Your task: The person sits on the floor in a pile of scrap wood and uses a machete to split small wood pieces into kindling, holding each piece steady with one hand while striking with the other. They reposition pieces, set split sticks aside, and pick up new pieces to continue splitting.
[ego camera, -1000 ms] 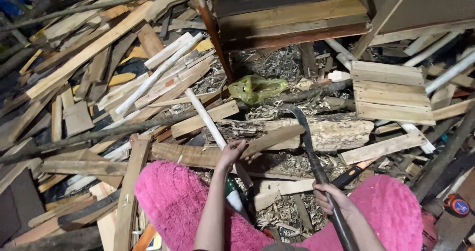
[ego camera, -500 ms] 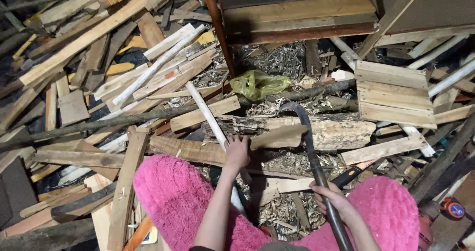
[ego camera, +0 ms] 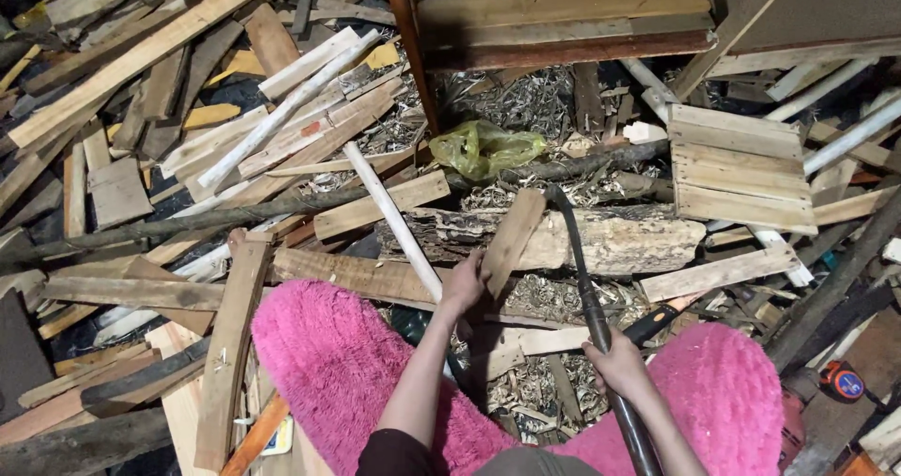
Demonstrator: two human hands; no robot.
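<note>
The slat (ego camera: 511,239) is bare, matt wood. The long blade (ego camera: 574,260) looks like dark, dull metal. The log (ego camera: 582,239) is rough, with cracked bark. The trousers (ego camera: 338,363) are fuzzy pink cloth. The bag (ego camera: 483,147) is thin, glossy yellow-green plastic. Pale wood shavings (ego camera: 544,298) are curly and dry.

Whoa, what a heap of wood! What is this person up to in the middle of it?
A person in fluffy pink trousers sits amid scrap planks and shavings. The left hand holds a short wooden piece on end against a rough, bark-covered log. The right hand grips the handle of a long curved blade, whose tip lies beside the top of the piece. A yellow-green plastic bag lies behind the log.
</note>
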